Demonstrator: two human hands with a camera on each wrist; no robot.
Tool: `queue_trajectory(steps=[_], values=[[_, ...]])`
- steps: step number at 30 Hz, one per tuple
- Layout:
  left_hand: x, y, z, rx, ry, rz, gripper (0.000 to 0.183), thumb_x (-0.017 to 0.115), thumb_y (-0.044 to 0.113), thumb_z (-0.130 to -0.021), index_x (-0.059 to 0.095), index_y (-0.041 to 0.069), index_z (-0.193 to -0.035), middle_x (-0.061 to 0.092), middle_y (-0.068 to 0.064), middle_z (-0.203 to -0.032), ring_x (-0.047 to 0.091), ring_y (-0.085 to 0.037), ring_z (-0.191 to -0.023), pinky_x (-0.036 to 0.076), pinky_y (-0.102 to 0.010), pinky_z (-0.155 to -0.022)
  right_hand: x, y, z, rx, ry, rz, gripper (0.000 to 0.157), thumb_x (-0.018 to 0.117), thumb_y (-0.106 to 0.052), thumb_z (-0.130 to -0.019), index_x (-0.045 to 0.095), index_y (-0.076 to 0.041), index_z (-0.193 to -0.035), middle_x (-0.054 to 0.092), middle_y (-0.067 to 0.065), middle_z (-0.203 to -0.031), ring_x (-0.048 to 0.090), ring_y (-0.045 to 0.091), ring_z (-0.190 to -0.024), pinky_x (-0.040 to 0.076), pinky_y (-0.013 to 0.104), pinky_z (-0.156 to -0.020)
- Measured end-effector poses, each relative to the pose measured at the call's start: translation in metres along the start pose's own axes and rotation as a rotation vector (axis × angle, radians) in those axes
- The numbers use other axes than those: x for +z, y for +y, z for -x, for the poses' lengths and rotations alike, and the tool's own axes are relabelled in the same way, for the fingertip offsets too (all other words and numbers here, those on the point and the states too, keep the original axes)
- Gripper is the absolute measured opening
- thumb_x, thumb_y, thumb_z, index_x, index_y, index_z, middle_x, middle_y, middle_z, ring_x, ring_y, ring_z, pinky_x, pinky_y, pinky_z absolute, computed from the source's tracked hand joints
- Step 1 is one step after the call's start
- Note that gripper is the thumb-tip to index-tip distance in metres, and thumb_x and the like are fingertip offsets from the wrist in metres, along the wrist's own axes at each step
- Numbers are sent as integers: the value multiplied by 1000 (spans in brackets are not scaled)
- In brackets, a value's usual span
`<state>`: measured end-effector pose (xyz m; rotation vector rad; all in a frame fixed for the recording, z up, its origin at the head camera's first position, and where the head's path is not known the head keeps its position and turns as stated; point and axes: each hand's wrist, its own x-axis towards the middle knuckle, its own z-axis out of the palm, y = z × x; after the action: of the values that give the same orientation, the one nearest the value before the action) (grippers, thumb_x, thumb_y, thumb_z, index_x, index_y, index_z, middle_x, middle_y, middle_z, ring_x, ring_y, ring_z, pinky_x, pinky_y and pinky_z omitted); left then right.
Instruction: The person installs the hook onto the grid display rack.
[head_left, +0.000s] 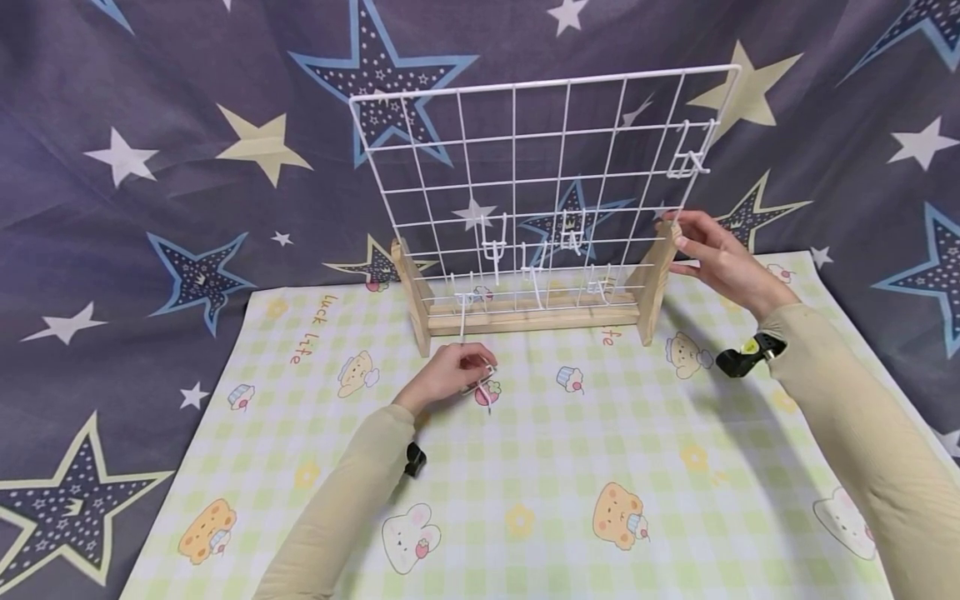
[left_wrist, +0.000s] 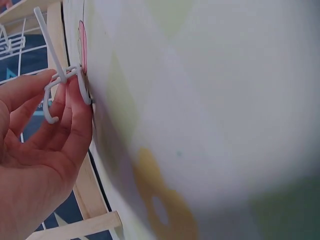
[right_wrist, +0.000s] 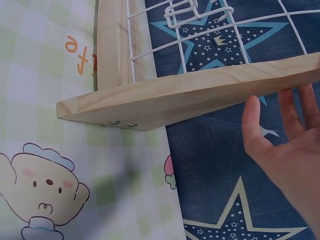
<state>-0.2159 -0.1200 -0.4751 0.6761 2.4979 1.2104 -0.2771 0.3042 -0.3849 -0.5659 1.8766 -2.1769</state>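
A white wire grid rack (head_left: 540,86) stands upright in a wooden base at the back of the table. Just in front of its left end, low over the tablecloth, my left hand (head_left: 448,377) pinches a white wire hook (left_wrist: 48,45) between thumb and fingers. That hook has one straight prong and two curved ends. At the rack's right end, my right hand (head_left: 726,260) holds the upper part of the wooden side piece (head_left: 657,279), thumb on the outer face and fingertips around its edge. Several similar hooks hang on the grid, one high at the right (head_left: 686,162).
A checked tablecloth (head_left: 525,450) with cartoon prints covers the table. Behind it hangs a dark curtain (head_left: 187,100) with stars, close to the rack's back. One long hook prong (head_left: 462,321) sticks out forward from the grid near my left hand.
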Motion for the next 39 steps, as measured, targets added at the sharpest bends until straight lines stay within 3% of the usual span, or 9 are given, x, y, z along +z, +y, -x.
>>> queue_trajectory(steps=[5,13,23,29,37,39], values=[[-2,-3,4,-37,13,32,12,66,0,-88,69,1,-101,66,-5,-83,61,-16,-73,53,-29,-71,1,-1,0,-2,1,6,37,48,-8,-102,44,-7,-139,40,4,-139,38,22,-125,51,28,-89],[-6,-13,12,-20,53,102,9,69,-1,-85,66,-1,-93,65,-7,-83,60,-18,-77,52,-28,-72,2,-2,1,0,-1,11,36,48,-8,-102,45,-9,-138,40,5,-140,36,24,-127,50,28,-89],[-16,-22,27,-71,17,192,14,72,1,-84,63,-3,-94,65,-8,-83,61,-17,-75,53,-25,-70,2,-1,1,2,6,4,36,47,-8,-102,44,-7,-138,35,9,-143,35,25,-127,51,28,-88],[-21,-24,34,-66,-9,223,12,69,-2,-86,62,-8,-94,65,-16,-86,61,-25,-79,54,-28,-71,1,-1,1,-12,-6,-8,35,46,-7,-102,45,-7,-138,35,9,-143,38,22,-124,51,29,-89],[-22,-21,24,-14,-70,174,6,63,0,-91,66,-4,-94,66,-13,-85,61,-27,-72,56,-36,-63,0,1,0,-15,-10,-19,33,46,-7,-102,47,-9,-136,37,5,-142,35,24,-127,51,29,-89],[-22,-13,20,9,-82,150,7,64,0,-91,67,-5,-95,66,-14,-85,60,-27,-72,56,-37,-64,1,1,0,-9,-11,-24,33,46,-7,-102,47,-9,-136,37,5,-142,35,24,-127,51,29,-90]])
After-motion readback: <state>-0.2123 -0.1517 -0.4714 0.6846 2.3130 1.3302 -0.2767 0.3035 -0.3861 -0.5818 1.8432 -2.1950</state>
